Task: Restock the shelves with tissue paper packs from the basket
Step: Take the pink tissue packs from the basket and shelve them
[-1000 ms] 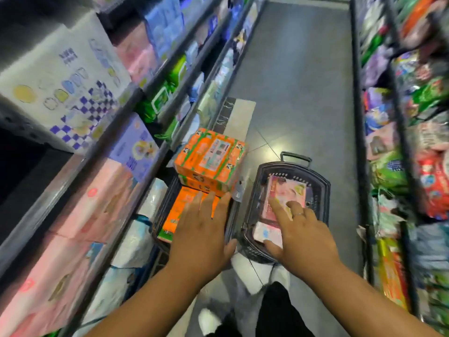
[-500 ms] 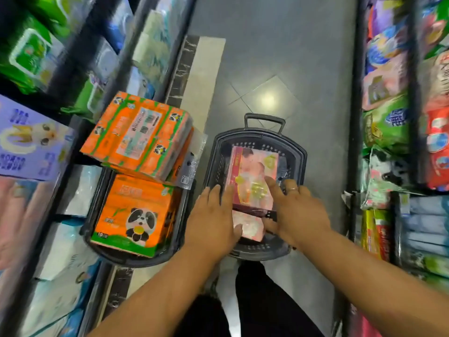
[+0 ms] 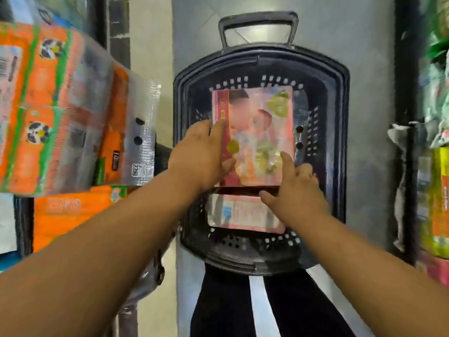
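A dark plastic basket (image 3: 337, 122) stands on the floor in front of me. Inside it a pink tissue pack (image 3: 260, 122) with a printed picture lies on top, and a second pink pack (image 3: 240, 215) lies under it toward me. My left hand (image 3: 199, 154) grips the top pack's left edge, thumb on its face. My right hand (image 3: 295, 193) holds the pack's near right corner, index finger on top and thumb under the near edge. The pack's near end looks slightly raised off the lower one.
Orange panda-print tissue packs (image 3: 56, 105) are stacked in another dark basket at the left, with one more orange pack (image 3: 65, 215) below. Shelf uprights and packaged goods (image 3: 435, 190) line the right side. The basket handle (image 3: 257, 20) points away. My dark-trousered legs (image 3: 223, 305) stand below.
The view has dropped closer over the basket. Both hands have closed onto the top pink pack, the left one sliding from beside it to its left edge.
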### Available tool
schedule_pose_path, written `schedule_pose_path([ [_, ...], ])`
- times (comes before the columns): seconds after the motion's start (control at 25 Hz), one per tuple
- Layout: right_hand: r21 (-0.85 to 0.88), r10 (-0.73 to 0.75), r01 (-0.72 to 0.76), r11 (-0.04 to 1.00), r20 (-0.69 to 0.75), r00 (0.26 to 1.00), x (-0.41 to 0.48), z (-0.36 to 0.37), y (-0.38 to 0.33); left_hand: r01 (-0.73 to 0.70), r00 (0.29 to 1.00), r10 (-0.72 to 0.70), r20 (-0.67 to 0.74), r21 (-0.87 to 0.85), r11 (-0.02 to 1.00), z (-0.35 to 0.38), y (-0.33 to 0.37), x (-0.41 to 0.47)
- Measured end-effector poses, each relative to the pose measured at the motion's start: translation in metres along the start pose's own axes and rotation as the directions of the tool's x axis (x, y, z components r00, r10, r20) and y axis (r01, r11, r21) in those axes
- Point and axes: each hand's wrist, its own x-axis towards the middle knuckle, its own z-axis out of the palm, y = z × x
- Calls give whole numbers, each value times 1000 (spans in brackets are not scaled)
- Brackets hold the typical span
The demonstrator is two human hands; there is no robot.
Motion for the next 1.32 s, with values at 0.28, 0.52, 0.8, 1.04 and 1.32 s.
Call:
schedule_pose_path([
  [0.28,628,391,-384,676,136,910,42,89,-6,-82,997,82,11,50,995,55,-21,99],
  [0.52,675,477,-442,590,150,866,60,101,-28,-177,984,171,49,170,970,51,-19,165],
  [0.8,845,576,-375,381,100,811,66,97,-32,-31,995,16,98,148,989,46,-14,170],
  [1.04,945,642,-239,224,42,765,43,78,-20,117,991,-119,-61,-39,992,46,-28,127],
  [1.32,951,665,-137,277,-86,742,-4,29,-20,158,978,-176,-114,-149,976,4,-23,71],
])
